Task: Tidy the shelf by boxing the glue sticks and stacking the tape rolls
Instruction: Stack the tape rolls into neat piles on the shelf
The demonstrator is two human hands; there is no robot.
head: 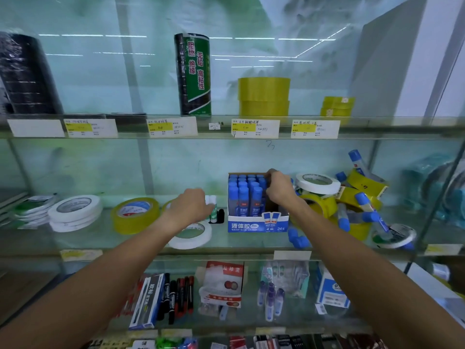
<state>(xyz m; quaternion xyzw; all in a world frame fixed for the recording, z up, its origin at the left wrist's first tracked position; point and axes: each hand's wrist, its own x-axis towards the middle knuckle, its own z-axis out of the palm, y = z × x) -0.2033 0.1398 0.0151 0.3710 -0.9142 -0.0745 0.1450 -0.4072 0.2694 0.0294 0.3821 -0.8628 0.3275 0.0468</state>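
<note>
Glue box (256, 224) at shelf edge; right hand (279, 188) fingers clamped on rim; left hand (191, 205) grip unclear.

This is a stationery shop, seen at a tiered glass shelf (251, 250) stocked with goods for sale. Handwritten price labels (255, 128) with yellow highlights line the front edge of the upper tier beneath wrapped tape rolls (263, 96). A retail display box (256, 225) of glue, markers (176, 295) and packaged ink pads (222, 283) fill the tiers below.
</note>
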